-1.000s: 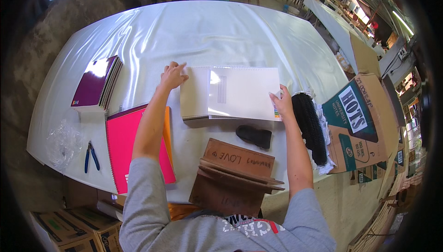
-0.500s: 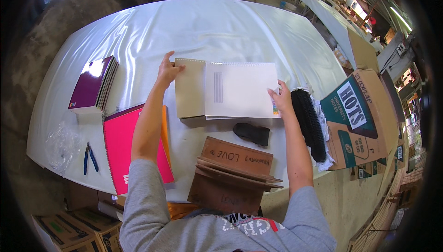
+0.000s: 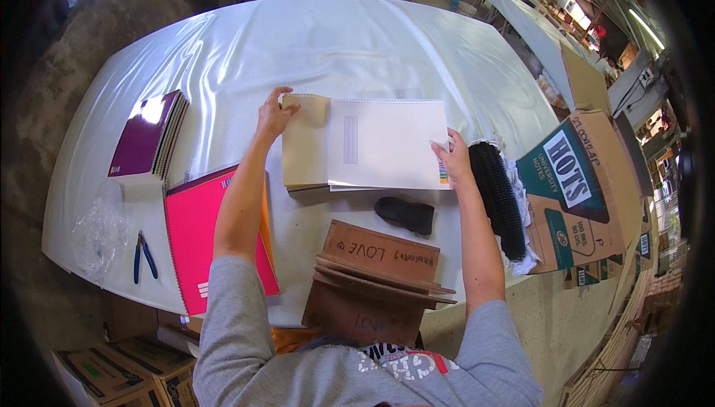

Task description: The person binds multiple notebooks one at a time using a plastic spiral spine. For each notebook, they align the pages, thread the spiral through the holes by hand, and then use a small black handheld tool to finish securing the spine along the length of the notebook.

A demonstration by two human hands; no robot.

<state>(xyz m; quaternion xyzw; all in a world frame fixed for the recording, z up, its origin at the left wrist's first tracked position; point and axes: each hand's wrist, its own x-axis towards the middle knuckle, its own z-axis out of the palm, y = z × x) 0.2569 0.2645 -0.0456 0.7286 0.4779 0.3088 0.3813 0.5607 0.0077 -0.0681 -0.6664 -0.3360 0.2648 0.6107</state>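
Note:
Before me on the table lies a stack of beige cardboard sheets (image 3: 304, 142), with punched holes along the far edge. A white printed cover sheet (image 3: 395, 142), also punched at the far edge, overlaps its right part. My left hand (image 3: 275, 115) is closed on the beige stack's far left corner, thumb on top and the other fingers round the edge. My right hand (image 3: 453, 160) pinches the white sheet's right edge, thumb on top. How many sheets each hand grips is hidden. Just nearer than the sheets rests a black, rounded block (image 3: 406, 215).
A brown wooden stand (image 3: 380, 277) is close to my body. Purple spiral notebooks (image 3: 145, 135), a pink notebook (image 3: 195, 232) and blue-handled pliers (image 3: 145, 256) lie left, beside clear plastic (image 3: 100, 232). Black spiral coils (image 3: 497, 202) and a cardboard box (image 3: 577, 191) are right.
My left fingers have come down and closed at the beige stack's corner. The top beige sheet has shifted slightly, its near edge now higher up. My right hand has hardly moved.

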